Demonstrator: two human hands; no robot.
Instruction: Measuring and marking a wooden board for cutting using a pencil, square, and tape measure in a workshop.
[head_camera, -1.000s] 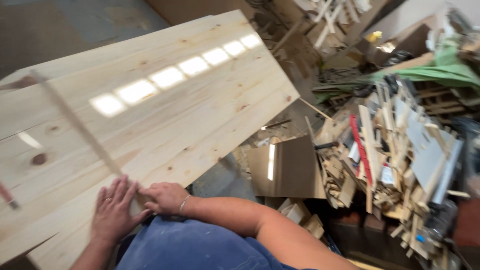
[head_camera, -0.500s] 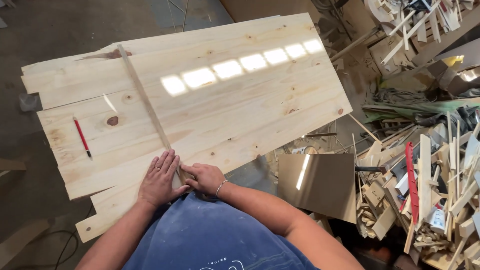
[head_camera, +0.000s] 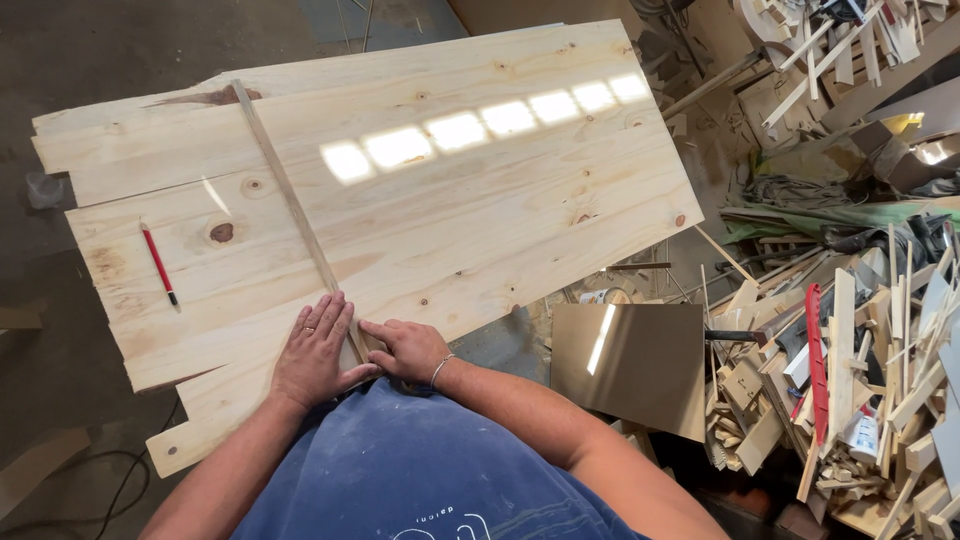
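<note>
Since half a second ago the view has swung so the wide pale pine panel of glued boards (head_camera: 420, 190) sits more centred. A long thin wooden strip (head_camera: 290, 205) lies across it. Its near end is pressed down by the flat, spread left hand (head_camera: 315, 350) and pinched by the right hand (head_camera: 405, 348). A red pencil (head_camera: 158, 263) lies well left.

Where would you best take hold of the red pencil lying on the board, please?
Take the red pencil at mid-shaft with a fingertip pinch from above. It lies flat on the pine board, dark tip towards the near edge, well left of the wooden strip and both hands, so nothing crowds either long side.
</note>
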